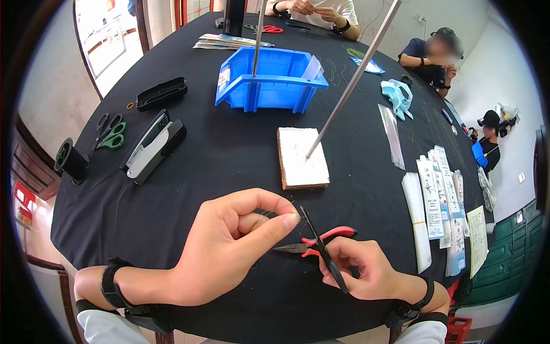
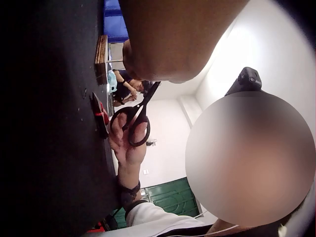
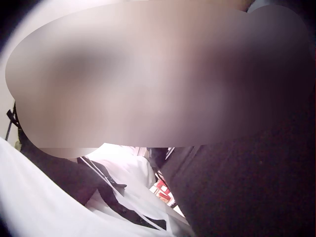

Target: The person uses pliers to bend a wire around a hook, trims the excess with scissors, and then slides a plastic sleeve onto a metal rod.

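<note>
In the head view my left hand (image 1: 226,246) pinches a thin, looped line (image 1: 267,212) between thumb and forefinger. My right hand (image 1: 366,268) holds black scissors (image 1: 312,227), fingers in the handle rings. Their blade tips point up, right beside the left fingertips. From the side, the left wrist view shows the scissors (image 2: 140,106) with the right hand (image 2: 127,148) behind them. Needle-nose pliers (image 1: 339,231) with red handles lie on the table under the scissors. The right wrist view, largely blurred, shows neither hand's work.
A white-topped block (image 1: 303,157) with an upright metal rod (image 1: 349,83) stands ahead. Behind it sits a blue bin (image 1: 281,94). A stapler (image 1: 153,146), green-handled scissors (image 1: 112,137) and a black cup (image 1: 71,161) are left; printed packets (image 1: 440,195) lie right. Other people sit across the table.
</note>
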Action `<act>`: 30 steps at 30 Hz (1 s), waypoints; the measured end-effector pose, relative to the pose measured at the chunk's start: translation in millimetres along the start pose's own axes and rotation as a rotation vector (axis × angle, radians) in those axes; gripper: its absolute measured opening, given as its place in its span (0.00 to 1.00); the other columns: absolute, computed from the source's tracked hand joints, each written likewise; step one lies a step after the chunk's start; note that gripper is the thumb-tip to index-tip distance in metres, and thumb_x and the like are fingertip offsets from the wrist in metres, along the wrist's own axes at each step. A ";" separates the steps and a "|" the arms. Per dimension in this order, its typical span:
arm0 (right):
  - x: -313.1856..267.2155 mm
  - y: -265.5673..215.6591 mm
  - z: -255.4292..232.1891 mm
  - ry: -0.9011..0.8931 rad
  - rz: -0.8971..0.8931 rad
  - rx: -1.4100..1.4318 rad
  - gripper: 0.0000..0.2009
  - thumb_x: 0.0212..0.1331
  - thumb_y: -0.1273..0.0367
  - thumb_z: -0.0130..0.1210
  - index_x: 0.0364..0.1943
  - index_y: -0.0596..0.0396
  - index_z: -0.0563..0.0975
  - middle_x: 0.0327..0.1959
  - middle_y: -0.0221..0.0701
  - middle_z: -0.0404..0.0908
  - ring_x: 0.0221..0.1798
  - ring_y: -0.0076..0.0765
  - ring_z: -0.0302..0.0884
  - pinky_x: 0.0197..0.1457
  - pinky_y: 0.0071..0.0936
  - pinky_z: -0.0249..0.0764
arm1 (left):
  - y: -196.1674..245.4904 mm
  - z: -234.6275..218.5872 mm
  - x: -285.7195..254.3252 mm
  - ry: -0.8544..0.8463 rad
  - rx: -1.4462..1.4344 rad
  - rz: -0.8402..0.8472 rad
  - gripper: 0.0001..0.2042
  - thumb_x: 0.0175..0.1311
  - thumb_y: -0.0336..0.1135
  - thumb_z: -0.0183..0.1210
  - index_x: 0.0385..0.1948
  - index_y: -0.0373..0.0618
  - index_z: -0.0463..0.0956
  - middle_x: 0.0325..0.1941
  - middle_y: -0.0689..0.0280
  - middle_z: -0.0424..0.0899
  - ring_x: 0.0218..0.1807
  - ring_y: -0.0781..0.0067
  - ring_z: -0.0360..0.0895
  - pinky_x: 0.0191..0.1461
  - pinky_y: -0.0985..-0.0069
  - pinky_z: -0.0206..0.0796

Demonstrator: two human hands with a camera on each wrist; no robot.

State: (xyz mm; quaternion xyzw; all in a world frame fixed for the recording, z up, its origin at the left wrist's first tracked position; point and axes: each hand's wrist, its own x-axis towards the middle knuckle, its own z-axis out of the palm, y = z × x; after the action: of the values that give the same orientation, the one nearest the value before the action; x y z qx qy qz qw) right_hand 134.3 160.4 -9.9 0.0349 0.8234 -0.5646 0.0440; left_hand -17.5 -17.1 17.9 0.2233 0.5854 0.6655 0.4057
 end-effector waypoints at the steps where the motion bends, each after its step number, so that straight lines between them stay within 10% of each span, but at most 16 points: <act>1: 0.3 -1.3 0.2 0.001 0.006 -0.003 0.11 0.49 0.74 0.59 0.36 0.60 0.72 0.28 0.28 0.81 0.17 0.13 0.61 0.22 0.13 0.58 | 0.8 0.4 0.0 -0.003 0.003 0.004 0.06 0.63 0.29 0.55 0.35 0.35 0.72 0.13 0.78 0.64 0.14 0.93 0.52 0.17 0.87 0.39; 30: -0.8 -1.1 -0.4 -0.074 -0.020 0.121 0.12 0.51 0.72 0.61 0.37 0.61 0.73 0.22 0.25 0.74 0.18 0.14 0.62 0.22 0.12 0.60 | 0.7 -0.4 -1.7 -0.022 -0.065 0.062 0.06 0.63 0.28 0.54 0.37 0.35 0.72 0.13 0.78 0.64 0.14 0.93 0.51 0.17 0.87 0.39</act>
State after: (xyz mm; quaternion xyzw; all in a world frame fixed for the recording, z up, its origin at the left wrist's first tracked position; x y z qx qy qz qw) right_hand 135.0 160.3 -8.7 0.0084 0.7858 -0.6148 0.0667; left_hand -17.1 -18.6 18.8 0.2354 0.5518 0.6940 0.3981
